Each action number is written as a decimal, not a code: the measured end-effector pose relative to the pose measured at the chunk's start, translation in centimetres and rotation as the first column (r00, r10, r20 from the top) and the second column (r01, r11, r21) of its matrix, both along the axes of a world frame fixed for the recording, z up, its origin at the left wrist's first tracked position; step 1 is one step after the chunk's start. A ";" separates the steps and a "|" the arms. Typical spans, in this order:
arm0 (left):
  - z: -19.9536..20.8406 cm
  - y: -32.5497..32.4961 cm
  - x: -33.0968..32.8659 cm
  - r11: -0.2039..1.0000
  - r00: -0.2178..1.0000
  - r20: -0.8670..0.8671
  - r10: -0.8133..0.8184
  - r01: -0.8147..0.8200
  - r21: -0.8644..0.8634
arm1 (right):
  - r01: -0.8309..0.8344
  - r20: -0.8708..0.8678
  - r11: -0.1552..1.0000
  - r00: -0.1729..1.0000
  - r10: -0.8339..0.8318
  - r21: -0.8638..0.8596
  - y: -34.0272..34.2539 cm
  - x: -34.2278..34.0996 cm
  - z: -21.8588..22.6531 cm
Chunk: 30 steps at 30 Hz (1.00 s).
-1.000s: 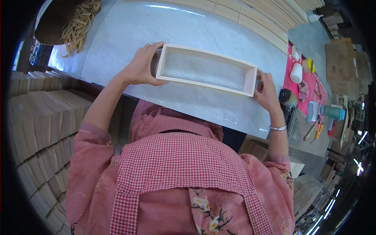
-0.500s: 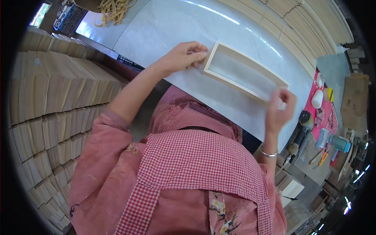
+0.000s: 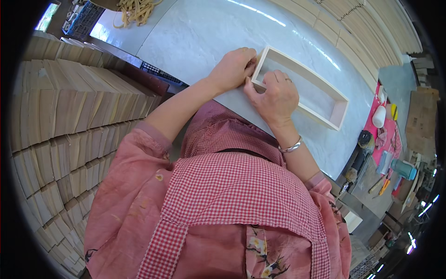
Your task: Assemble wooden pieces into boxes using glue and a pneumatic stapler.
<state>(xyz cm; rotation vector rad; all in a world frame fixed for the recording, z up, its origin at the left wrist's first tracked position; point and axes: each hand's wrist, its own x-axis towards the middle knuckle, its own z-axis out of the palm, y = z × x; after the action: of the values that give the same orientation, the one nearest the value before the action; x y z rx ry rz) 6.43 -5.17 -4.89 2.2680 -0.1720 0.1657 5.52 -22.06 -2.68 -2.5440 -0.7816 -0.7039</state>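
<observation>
Wears a red-and-white checked apron (image 3: 241,186) over a pink shirt (image 3: 213,251), and a silver bangle (image 3: 291,146) on the right wrist. Lays the right hand (image 3: 277,95) over the near wall of a pale, rectangular wooden frame (image 3: 309,76), close to its left end, with fingers bent together over the wood and thumb outside; cannot tell whether clamped, with fingertips hidden. Has the left hand (image 3: 236,69) at the frame's left end, just beside the right thumb, with fingers curled together; cannot tell whether pinching anything. Shows the frame flat on a glossy, pale grey table (image 3: 186,51), slanting down to the right. Shows stacked wooden pieces (image 3: 65,102) to the left; to the right, a black roll (image 3: 365,138), then a pink cloth (image 3: 370,125) under a white bottle (image 3: 379,116), with a teal container (image 3: 404,170) and an orange-handled tool (image 3: 384,187) near it. Shows, farther off, cream strips (image 3: 137,11) heaped at upper left, near a blue crate (image 3: 83,21), and long pale boards (image 3: 353,51) along the table's far side.
</observation>
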 end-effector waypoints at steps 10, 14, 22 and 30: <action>3.6 0.5 -3.5 0.797 0.891 -0.441 -0.110 -0.186 -0.575 | 0.101 -0.169 0.883 0.985 -0.025 0.459 -9.3 -0.9 3.4; 3.3 1.5 -2.9 0.755 0.847 -0.482 -0.224 -0.162 -0.636 | 0.450 -0.346 0.779 0.883 -0.316 0.436 -18.0 -2.3 3.9; 5.5 1.5 -0.1 0.758 0.707 -0.631 -0.319 -0.210 -0.618 | 0.574 -0.724 0.627 0.689 -0.023 0.526 -22.7 -3.1 1.2; 4.8 -0.1 -2.7 0.780 0.849 -0.489 -0.198 -0.166 -0.603 | 0.442 -0.577 0.623 0.817 0.018 0.646 -21.6 -2.8 0.2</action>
<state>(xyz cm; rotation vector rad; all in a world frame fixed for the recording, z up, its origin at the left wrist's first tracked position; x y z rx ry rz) 3.69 -5.25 -0.05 1.5507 0.1484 -0.3779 2.67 -43.70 -2.48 -1.8647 0.0724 -0.2433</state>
